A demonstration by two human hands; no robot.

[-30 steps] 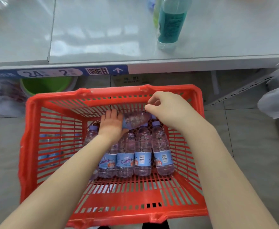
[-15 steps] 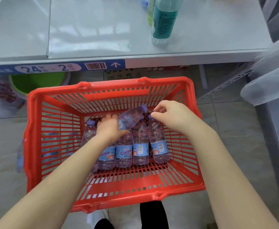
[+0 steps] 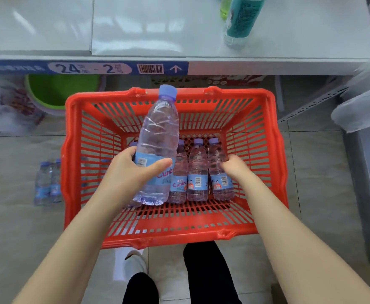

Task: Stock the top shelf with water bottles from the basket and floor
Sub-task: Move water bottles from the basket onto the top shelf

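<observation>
Lifted clear now, left hand [image 3: 127,172] grips clear purple-capped water bottle [image 3: 158,137].

Red slatted basket [image 3: 260,137]; clear bottle [image 3: 160,137] (lilac cap, blue label).

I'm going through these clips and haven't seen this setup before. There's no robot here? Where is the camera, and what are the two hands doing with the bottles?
No robot: a person wears a wide-angle camera on the head, looking down at their own arms. The left hand holds a water bottle lifted above a red basket on the floor. The right hand reaches onto a bottle lying at the right of the basket's row. More bottles stand on the floor beside the basket. Above is the pale shelf, carrying a teal-labelled bottle.
</observation>
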